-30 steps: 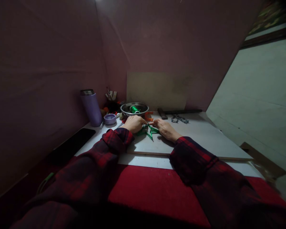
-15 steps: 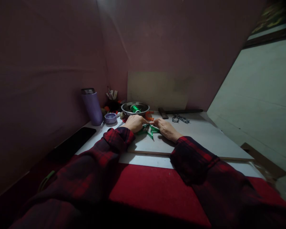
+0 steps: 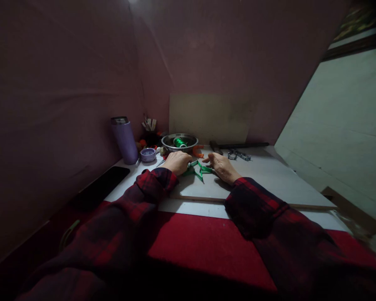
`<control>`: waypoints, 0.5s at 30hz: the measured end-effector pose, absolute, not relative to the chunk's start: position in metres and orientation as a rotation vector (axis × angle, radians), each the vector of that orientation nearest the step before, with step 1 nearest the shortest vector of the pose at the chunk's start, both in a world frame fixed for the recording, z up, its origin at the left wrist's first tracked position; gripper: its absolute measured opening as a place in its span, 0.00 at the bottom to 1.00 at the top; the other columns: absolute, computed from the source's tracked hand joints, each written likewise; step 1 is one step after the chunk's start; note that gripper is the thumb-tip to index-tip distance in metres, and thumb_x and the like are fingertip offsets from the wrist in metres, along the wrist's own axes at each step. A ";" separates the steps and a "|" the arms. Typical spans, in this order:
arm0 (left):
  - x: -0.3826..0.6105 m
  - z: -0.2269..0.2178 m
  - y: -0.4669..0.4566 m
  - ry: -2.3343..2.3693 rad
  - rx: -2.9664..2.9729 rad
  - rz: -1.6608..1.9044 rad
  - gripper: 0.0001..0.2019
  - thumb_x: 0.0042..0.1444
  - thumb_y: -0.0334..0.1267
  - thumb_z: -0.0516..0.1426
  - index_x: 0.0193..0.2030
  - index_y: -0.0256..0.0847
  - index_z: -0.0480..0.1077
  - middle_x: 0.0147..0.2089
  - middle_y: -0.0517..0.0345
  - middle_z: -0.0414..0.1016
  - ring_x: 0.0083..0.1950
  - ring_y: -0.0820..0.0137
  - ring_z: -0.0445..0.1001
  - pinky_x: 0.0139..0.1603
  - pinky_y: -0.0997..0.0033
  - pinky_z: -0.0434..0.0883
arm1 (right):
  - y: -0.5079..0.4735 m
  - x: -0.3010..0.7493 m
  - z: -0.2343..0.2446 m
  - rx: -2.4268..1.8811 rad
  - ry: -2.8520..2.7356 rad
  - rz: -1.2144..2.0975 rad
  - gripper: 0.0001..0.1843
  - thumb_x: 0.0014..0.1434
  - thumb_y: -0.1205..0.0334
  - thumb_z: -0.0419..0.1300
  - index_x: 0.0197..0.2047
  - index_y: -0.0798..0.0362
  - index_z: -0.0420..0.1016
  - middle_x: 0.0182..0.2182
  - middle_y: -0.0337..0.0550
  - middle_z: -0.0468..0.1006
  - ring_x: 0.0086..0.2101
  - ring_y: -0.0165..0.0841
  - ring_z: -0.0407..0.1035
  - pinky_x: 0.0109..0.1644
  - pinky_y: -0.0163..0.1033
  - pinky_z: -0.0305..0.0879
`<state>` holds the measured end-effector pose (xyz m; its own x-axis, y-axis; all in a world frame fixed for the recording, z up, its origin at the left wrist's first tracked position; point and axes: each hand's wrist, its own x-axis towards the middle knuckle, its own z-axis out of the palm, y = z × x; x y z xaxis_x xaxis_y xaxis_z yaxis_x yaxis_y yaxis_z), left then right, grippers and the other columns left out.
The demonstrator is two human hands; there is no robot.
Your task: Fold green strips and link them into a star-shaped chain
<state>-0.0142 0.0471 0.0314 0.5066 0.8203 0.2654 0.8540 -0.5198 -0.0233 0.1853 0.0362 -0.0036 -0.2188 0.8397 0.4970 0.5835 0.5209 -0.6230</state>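
A green ribbon piece [image 3: 199, 170] with several pointed loops lies on a pale board [image 3: 263, 184] in front of me. My left hand [image 3: 176, 161] rests on its left side, fingers curled and pinching the ribbon. My right hand [image 3: 221, 166] sits just right of it, fingers bent, fingertips touching the ribbon's right loops. Both sleeves are dark red plaid.
A steel bowl [image 3: 179, 142] holding a green ribbon spool [image 3: 179, 142] stands behind my hands. A purple tumbler [image 3: 124, 139], its small lid [image 3: 148, 154] and a black phone [image 3: 100, 190] are at the left. A hammer [image 3: 235, 146] and metal clips [image 3: 239, 155] lie at the back right. Red cloth [image 3: 200, 246] covers the near edge.
My hands have drawn slightly apart, the right one shifting a little to the right, so more of the green ribbon shows between them. The view has drifted slightly.
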 end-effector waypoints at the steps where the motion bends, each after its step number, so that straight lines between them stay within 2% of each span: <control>1: -0.015 0.032 0.045 -1.457 -2.589 -0.331 0.16 0.55 0.32 0.49 0.44 0.45 0.76 0.44 0.51 0.78 0.46 0.63 0.74 0.43 0.68 0.67 | 0.036 0.186 -0.004 -1.169 -1.923 0.385 0.42 0.58 0.32 0.35 0.36 0.56 0.79 0.38 0.52 0.78 0.32 0.35 0.72 0.40 0.40 0.67; 9: -0.020 0.032 0.037 -1.501 -2.557 -0.328 0.15 0.55 0.33 0.50 0.43 0.46 0.76 0.44 0.52 0.77 0.45 0.63 0.74 0.43 0.69 0.67 | 0.036 0.186 -0.005 -1.178 -1.959 0.344 0.44 0.57 0.31 0.33 0.36 0.55 0.79 0.39 0.52 0.77 0.34 0.36 0.72 0.39 0.40 0.66; 15: -0.022 0.033 0.037 -1.439 -2.561 -0.315 0.15 0.55 0.34 0.50 0.42 0.45 0.76 0.40 0.51 0.78 0.42 0.64 0.74 0.40 0.70 0.66 | 0.035 0.186 -0.003 -1.183 -1.978 0.312 0.44 0.57 0.32 0.32 0.35 0.55 0.79 0.38 0.52 0.77 0.35 0.37 0.72 0.41 0.41 0.65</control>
<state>-0.0223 0.0367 0.0327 0.5071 0.8173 0.2735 0.8569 -0.5121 -0.0584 0.1862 0.0350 -0.0031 -0.2495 0.8270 0.5038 0.6315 0.5334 -0.5628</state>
